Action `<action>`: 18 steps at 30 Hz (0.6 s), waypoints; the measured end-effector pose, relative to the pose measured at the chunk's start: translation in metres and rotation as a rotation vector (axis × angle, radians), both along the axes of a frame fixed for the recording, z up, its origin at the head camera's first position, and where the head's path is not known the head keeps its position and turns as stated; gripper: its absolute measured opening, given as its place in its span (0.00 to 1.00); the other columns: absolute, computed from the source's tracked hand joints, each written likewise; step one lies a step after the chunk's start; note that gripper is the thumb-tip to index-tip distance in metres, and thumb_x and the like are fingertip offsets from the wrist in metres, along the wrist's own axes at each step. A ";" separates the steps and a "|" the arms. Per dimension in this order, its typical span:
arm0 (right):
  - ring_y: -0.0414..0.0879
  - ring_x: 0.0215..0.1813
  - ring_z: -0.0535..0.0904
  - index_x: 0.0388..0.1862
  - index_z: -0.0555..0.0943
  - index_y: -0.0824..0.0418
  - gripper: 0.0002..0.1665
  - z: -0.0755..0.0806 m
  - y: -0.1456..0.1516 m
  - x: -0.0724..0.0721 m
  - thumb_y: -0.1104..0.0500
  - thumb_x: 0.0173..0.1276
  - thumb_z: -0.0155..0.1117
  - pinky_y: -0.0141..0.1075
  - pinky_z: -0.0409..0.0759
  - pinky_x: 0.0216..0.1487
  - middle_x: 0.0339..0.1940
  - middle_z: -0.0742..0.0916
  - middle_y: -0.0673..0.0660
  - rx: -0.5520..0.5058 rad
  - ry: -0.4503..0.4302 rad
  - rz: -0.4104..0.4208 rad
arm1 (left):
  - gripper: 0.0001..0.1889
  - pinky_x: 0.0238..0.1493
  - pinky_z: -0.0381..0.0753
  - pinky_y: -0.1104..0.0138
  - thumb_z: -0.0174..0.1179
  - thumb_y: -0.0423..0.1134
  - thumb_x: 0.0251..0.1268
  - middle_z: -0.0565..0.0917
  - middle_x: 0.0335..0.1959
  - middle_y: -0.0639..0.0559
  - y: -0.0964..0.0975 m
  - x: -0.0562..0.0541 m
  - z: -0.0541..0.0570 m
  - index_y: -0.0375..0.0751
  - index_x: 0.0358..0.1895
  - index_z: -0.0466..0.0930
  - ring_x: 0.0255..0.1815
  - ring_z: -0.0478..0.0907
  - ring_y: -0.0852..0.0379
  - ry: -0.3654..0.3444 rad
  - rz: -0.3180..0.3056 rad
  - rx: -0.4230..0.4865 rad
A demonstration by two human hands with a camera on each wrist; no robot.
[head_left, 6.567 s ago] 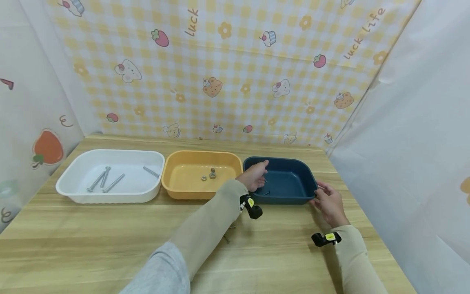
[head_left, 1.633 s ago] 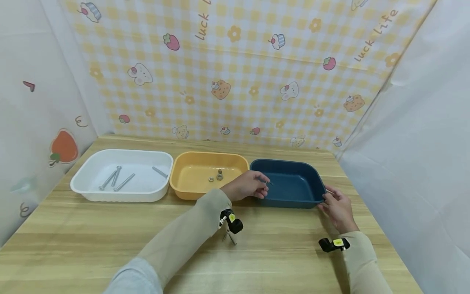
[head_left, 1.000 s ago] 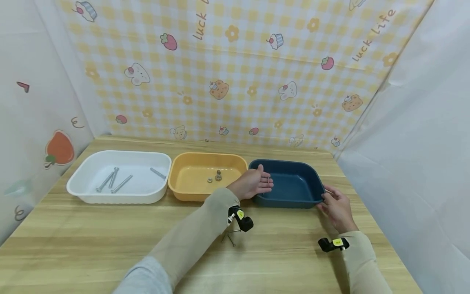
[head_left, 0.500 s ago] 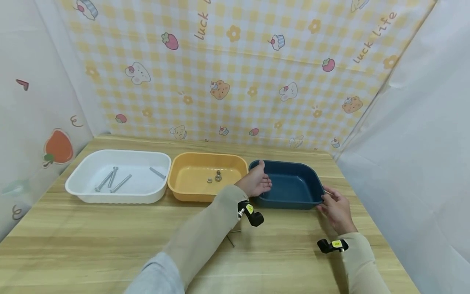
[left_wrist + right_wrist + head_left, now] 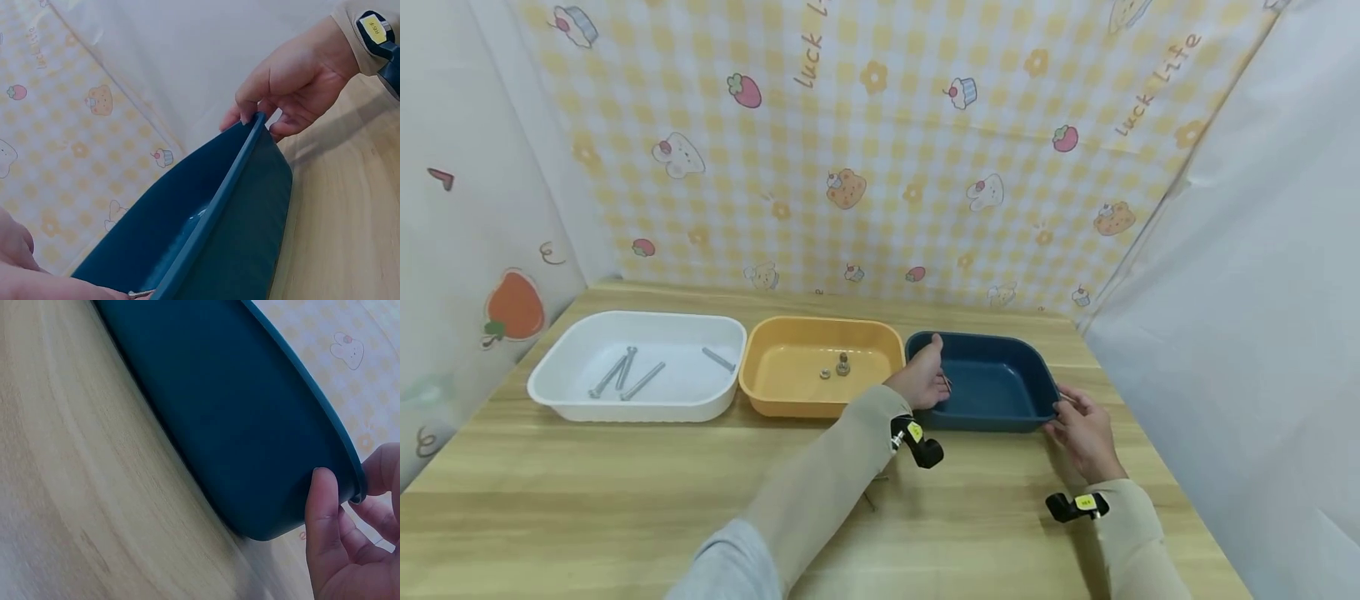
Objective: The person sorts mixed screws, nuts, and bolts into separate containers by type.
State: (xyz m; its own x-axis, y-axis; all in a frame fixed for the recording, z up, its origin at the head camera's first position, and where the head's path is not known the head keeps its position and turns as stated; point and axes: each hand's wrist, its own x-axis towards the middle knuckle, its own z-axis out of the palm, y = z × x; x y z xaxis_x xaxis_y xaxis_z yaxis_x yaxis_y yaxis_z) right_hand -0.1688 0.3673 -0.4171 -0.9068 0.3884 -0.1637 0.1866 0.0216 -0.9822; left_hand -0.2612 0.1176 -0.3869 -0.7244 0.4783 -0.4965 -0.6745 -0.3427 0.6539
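Observation:
My left hand [image 5: 922,377] reaches over the left side of the dark blue tray [image 5: 996,421], thumb raised and apart from the fingers. A thin screw [image 5: 946,382] lies across its fingers; in the left wrist view, the metal screw [image 5: 140,293] shows at the fingertips beside the tray's near wall. My right hand [image 5: 1084,432] pinches the tray's right end. In the right wrist view the thumb [image 5: 324,515] presses the outer wall while other fingers go over the rim.
A yellow tray [image 5: 820,408] with several nuts [image 5: 843,367] stands left of the blue one. Further left is a white tray [image 5: 632,412] holding several bolts [image 5: 643,381]. Loose screws [image 5: 869,502] lie on the wooden table [image 5: 625,508], partly behind the left forearm.
The left hand goes from pinching a screw at the blue tray's near left edge to lying over its inside, thumb up, screw across the fingers. The right hand keeps its place.

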 end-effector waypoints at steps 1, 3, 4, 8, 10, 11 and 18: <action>0.38 0.36 0.79 0.69 0.67 0.62 0.26 -0.001 0.000 0.000 0.65 0.72 0.50 0.28 0.81 0.32 0.45 0.79 0.51 -0.001 0.004 0.001 | 0.44 0.74 0.46 0.51 0.36 0.60 0.76 0.42 0.76 0.28 0.000 0.000 0.000 0.24 0.74 0.36 0.76 0.41 0.36 0.000 0.003 0.003; 0.38 0.36 0.79 0.68 0.67 0.61 0.25 -0.001 0.000 0.001 0.66 0.72 0.50 0.28 0.81 0.32 0.45 0.79 0.51 -0.013 0.015 0.003 | 0.44 0.74 0.47 0.52 0.36 0.60 0.76 0.42 0.75 0.27 -0.001 0.000 0.001 0.24 0.74 0.36 0.76 0.42 0.35 0.001 0.004 0.004; 0.38 0.36 0.79 0.67 0.68 0.61 0.24 0.000 0.000 0.001 0.66 0.72 0.49 0.27 0.81 0.31 0.44 0.79 0.51 -0.023 0.021 0.002 | 0.44 0.74 0.47 0.52 0.36 0.60 0.76 0.42 0.75 0.27 -0.002 -0.001 0.002 0.24 0.74 0.36 0.76 0.42 0.35 0.003 0.006 0.007; 0.38 0.34 0.79 0.65 0.69 0.61 0.24 0.001 0.000 -0.001 0.68 0.71 0.50 0.27 0.80 0.29 0.40 0.80 0.49 -0.054 0.031 -0.015 | 0.44 0.74 0.48 0.52 0.35 0.60 0.76 0.44 0.75 0.27 -0.003 -0.002 0.005 0.23 0.74 0.37 0.76 0.43 0.36 0.010 -0.011 0.010; 0.37 0.33 0.79 0.65 0.69 0.61 0.24 0.001 0.001 -0.002 0.68 0.71 0.50 0.27 0.81 0.29 0.39 0.81 0.49 -0.056 0.025 -0.023 | 0.43 0.74 0.50 0.52 0.35 0.60 0.76 0.46 0.75 0.27 -0.004 -0.001 0.004 0.23 0.74 0.40 0.75 0.46 0.36 0.021 -0.028 0.017; 0.37 0.33 0.80 0.66 0.69 0.62 0.24 0.000 0.001 -0.002 0.68 0.71 0.50 0.27 0.81 0.29 0.39 0.81 0.49 -0.054 0.022 -0.026 | 0.43 0.73 0.52 0.52 0.36 0.60 0.77 0.48 0.74 0.27 -0.005 -0.001 0.004 0.22 0.74 0.42 0.75 0.48 0.36 0.036 -0.045 0.018; 0.37 0.33 0.79 0.65 0.69 0.60 0.24 -0.001 0.000 -0.002 0.68 0.71 0.50 0.27 0.81 0.29 0.41 0.80 0.50 -0.059 0.018 -0.013 | 0.32 0.62 0.72 0.55 0.48 0.50 0.77 0.67 0.66 0.28 -0.016 0.006 0.007 0.25 0.70 0.59 0.66 0.67 0.37 0.322 -0.294 -0.155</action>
